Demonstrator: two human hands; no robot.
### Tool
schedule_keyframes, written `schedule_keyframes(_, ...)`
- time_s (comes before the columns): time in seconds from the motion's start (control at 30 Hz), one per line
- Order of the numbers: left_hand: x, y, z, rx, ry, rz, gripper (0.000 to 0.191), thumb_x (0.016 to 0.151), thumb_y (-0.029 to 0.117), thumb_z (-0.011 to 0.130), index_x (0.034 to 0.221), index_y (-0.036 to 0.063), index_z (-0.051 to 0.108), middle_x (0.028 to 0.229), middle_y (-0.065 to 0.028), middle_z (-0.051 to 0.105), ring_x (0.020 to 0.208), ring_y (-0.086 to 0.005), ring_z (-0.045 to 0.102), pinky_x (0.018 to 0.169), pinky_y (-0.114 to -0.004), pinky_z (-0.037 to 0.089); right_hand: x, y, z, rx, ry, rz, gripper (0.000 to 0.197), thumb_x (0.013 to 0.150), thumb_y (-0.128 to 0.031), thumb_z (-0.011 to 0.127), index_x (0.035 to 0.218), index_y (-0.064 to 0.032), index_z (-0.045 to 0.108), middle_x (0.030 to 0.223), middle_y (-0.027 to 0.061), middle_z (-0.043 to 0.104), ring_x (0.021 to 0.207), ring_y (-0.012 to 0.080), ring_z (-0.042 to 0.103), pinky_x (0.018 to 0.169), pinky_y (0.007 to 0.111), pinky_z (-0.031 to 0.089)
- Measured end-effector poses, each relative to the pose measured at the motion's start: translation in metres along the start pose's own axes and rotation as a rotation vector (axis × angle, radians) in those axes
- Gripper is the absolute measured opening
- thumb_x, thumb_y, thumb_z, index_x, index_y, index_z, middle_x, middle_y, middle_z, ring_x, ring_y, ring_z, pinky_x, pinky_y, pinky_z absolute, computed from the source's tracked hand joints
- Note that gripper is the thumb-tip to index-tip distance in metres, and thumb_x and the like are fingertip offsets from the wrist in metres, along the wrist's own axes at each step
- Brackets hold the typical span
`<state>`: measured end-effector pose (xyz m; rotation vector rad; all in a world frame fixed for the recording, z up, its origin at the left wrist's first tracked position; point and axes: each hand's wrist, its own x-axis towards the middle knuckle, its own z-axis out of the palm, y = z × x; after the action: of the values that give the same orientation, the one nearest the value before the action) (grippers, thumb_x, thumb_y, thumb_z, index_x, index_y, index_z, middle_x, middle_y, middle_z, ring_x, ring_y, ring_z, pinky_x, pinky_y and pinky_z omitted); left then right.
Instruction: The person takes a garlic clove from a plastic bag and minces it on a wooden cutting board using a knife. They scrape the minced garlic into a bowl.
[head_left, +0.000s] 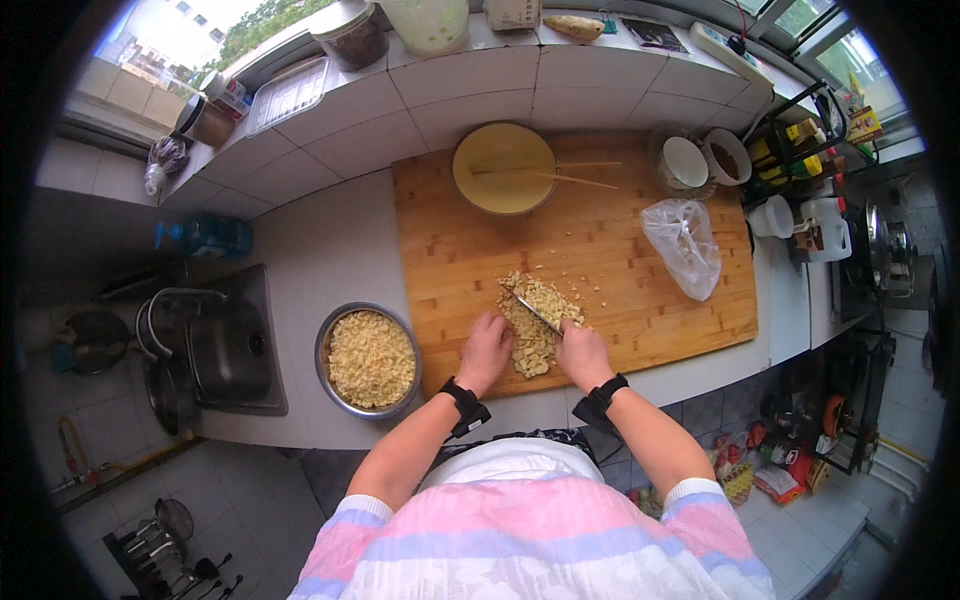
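Note:
My right hand (582, 351) grips the handle of a kitchen knife (534, 307), whose blade slants away to the left over a heap of pale yellow chopped food (534, 349). Along the left side of that heap, my left hand (486, 346) rests with its fingers curled beside the pieces; I cannot tell whether it pinches any. Loose crumbs lie beyond the blade on the wooden cutting board (622, 277). To the left of the board, a metal bowl (322, 367) stands full of similar chopped pieces (373, 360).
At the board's back is a large bowl of yellowish liquid (499, 161) with chopsticks (589, 176) across its rim. A clear plastic bag (686, 247) and small bowls (684, 163) occupy the right. Left is a sink (232, 352); bottles (821, 229) stand beyond the board's right edge.

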<state>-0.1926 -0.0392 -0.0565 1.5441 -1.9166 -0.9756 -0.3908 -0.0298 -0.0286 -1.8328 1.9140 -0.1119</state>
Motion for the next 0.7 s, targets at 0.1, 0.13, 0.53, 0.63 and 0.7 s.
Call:
schedule_keyframes(0.1, 0.003, -0.005, 0.006, -0.029, 0.030, 0.100, 0.019, 0.078, 0.001, 0.064, 0.096, 0.0017, 0.057, 0.094, -0.0166, 0.056, 0.091, -0.0379, 0.055, 0.078, -0.044, 0.047, 0.009, 0.002, -0.007, 0.047, -0.008, 0.010, 0.013, 0.083, -0.016, 0.062, 0.086, -0.0038, 0.063, 0.071, 0.0243, 0.065, 0.070, 0.0425, 0.066, 0.064, 0.053, 0.053)
schedule_keyframes(0.13, 0.003, -0.003, 0.007, -0.029, 0.030, 0.103, 0.019, 0.078, 0.001, 0.064, 0.096, 0.0017, 0.057, 0.094, -0.0166, 0.056, 0.091, -0.0379, 0.055, 0.078, -0.044, 0.047, 0.013, 0.001, -0.014, 0.070, -0.036, 0.012, 0.013, 0.083, -0.016, 0.062, 0.085, -0.0035, 0.063, 0.071, 0.0245, 0.065, 0.070, 0.0425, 0.066, 0.064, 0.053, 0.053)
schedule_keyframes(0.53, -0.004, 0.000, 0.002, -0.031, -0.018, 0.009, 0.011, 0.079, 0.002, 0.062, 0.090, 0.0012, 0.058, 0.092, -0.0185, 0.057, 0.092, -0.0397, 0.057, 0.078, -0.046, 0.049, -0.001, -0.009, 0.003, 0.086, -0.050, -0.017, 0.015, 0.083, -0.017, 0.064, 0.087, -0.0026, 0.064, 0.074, 0.0240, 0.065, 0.073, 0.0437, 0.065, 0.065, 0.052, 0.053)
schedule_keyframes(0.63, -0.009, -0.005, 0.001, -0.036, -0.018, -0.026, 0.009, 0.080, 0.002, 0.061, 0.089, 0.0015, 0.058, 0.092, -0.0181, 0.058, 0.092, -0.0392, 0.058, 0.078, -0.046, 0.049, 0.005, -0.016, -0.010, 0.034, -0.038, -0.099, 0.014, 0.083, -0.016, 0.063, 0.086, -0.0025, 0.063, 0.073, 0.0238, 0.065, 0.072, 0.0430, 0.065, 0.064, 0.051, 0.053)
schedule_keyframes(0.7, -0.011, -0.012, -0.001, -0.066, 0.031, -0.040, 0.010, 0.080, 0.002, 0.062, 0.090, 0.0018, 0.059, 0.093, -0.0177, 0.058, 0.092, -0.0391, 0.058, 0.077, -0.046, 0.049, -0.004, -0.027, -0.028, 0.037, -0.048, -0.119, 0.013, 0.082, -0.014, 0.062, 0.087, -0.0025, 0.063, 0.072, 0.0236, 0.065, 0.071, 0.0427, 0.065, 0.063, 0.051, 0.053)
